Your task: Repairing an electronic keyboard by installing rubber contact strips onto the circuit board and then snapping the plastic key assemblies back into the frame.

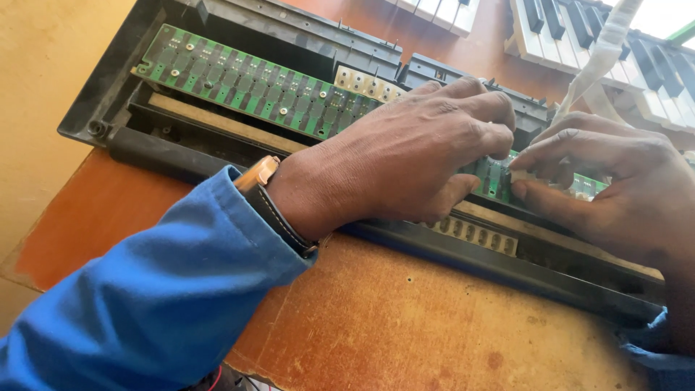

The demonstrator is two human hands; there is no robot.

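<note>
Left fingers: curled together, tips of left hand [405, 156] pressed down onto the green circuit board [246, 83]; nothing visibly clamped.
Right fingers: right hand [615, 185] has thumb and forefinger drawn together on a small pale piece at the board; whether it is gripped cannot be told.
Contact point: fingertips of both hands meet almost touching, directly over the board.
Board axis: long strip running from upper left, away from the left wrist, down-right under both hands.
Nearer hand: both on it; left covers more.
Beneath: black keyboard chassis [130, 148].
Outward: wristwatch [260, 181], blue sleeve [145, 304], wooden table [405, 318].
Beyond fingers: loose piano keys [572, 29].
</note>
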